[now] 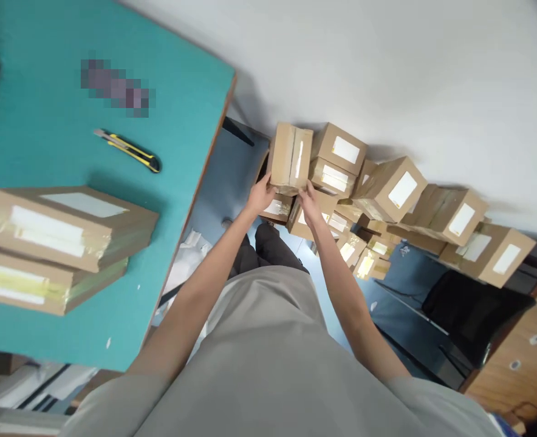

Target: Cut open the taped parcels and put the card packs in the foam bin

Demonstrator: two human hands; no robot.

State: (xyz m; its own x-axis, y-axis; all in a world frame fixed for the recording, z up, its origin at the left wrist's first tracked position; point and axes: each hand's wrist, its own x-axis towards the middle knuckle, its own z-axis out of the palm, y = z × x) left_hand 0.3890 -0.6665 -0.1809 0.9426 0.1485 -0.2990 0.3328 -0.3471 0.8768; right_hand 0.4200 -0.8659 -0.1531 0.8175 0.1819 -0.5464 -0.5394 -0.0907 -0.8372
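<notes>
"Where's the taped box (290,159)?"
"Between your left hand (262,194) and right hand (310,205), clamped at its near corners."
"And nearby?"
"Stacked boxes (339,149) beside your right hand; left of your left hand, a tabletop (181,115) with a utility knife (132,152)."

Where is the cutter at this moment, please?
In the head view, the cutter lies on the green table, on the person's left, just beyond the two boxes there.
</notes>
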